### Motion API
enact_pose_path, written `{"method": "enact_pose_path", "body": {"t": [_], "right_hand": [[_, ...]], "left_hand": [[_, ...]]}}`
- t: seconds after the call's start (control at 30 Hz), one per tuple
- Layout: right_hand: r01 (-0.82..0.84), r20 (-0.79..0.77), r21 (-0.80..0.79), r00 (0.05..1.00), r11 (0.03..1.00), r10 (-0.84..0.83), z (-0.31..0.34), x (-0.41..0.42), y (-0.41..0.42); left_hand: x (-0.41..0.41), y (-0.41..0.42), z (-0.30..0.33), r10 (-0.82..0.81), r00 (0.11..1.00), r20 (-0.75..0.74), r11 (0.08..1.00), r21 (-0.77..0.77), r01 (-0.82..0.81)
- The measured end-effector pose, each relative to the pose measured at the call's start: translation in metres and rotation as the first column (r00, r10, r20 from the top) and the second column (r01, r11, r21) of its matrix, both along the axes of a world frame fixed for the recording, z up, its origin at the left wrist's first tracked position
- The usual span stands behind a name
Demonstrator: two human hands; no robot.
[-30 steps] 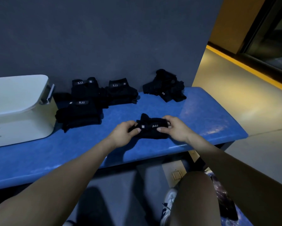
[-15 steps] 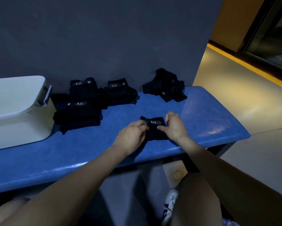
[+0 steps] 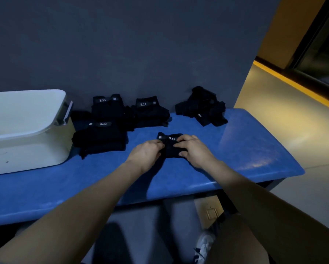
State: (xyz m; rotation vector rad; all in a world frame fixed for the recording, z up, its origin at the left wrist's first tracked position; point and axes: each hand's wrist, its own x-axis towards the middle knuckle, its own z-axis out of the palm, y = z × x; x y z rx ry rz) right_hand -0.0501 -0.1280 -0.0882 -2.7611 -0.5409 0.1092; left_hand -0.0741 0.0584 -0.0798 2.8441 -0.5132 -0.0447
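sock [image 3: 171, 147] being folded on worktop [image 3: 245, 145], left hand [image 3: 146, 155] and right hand [image 3: 195, 151] both gripping it; fold likely springing open if released early.

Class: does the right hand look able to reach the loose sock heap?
Probably yes: only bare bench separates the right hand from the heap, though it now holds the folded sock.

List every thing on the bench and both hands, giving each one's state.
Sock: folded, flat on bench, label up.
Left hand: grips sock's left side.
Right hand: grips sock's right side.
Bin: open, lidless.
Stacks: folded, piled beside bin.
Heap: unfolded, jumbled.
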Motion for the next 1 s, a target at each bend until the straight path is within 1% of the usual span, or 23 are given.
{"method": "enact_pose_path", "body": {"t": [0.1,0.2,0.37,0.57,0.67,0.73,0.87,0.93,1.0], "right_hand": [[-0.003,-0.003,0.016,1.000,1.000,0.003,0.001,0.021,0.025],[-0.040,0.011,0.020,0.999,0.999,0.040,0.001,0.038,0.044],[-0.094,0.012,0.009,0.995,0.995,0.094,-0.002,0.062,0.058],[-0.105,0.018,-0.034,0.994,0.994,0.106,-0.010,0.063,0.059],[-0.102,-0.039,-0.008,0.994,0.995,0.102,-0.004,0.065,0.056],[-0.098,-0.055,0.044,0.993,0.994,0.101,0.002,0.065,0.052],[-0.050,-0.007,0.241,0.999,0.969,0.054,0.015,0.069,0.039],[0.025,0.009,0.328,1.000,0.944,-0.029,0.022,0.075,0.027],[0.095,0.039,0.340,0.993,0.936,-0.115,0.027,0.084,0.011]], "left_hand": [[0.016,0.013,0.004,0.097,0.995,-0.004,0.994,0.046,-0.097],[0.029,0.023,0.004,0.162,0.987,0.007,0.983,0.082,-0.162],[0.038,0.033,0.001,0.179,0.983,-0.041,0.977,0.125,-0.173],[0.042,0.032,-0.007,0.204,0.965,-0.167,0.976,0.106,-0.188],[0.048,0.035,0.001,0.206,0.958,-0.199,0.978,0.060,-0.197],[0.051,0.034,0.012,0.227,0.961,-0.159,0.974,0.013,-0.228],[0.058,0.021,0.030,0.240,0.966,0.095,0.971,-0.013,-0.240],[0.065,0.010,0.037,0.223,0.965,0.140,0.975,-0.042,-0.220],[0.078,-0.006,0.041,0.202,0.969,0.139,0.979,-0.067,-0.194]]}}
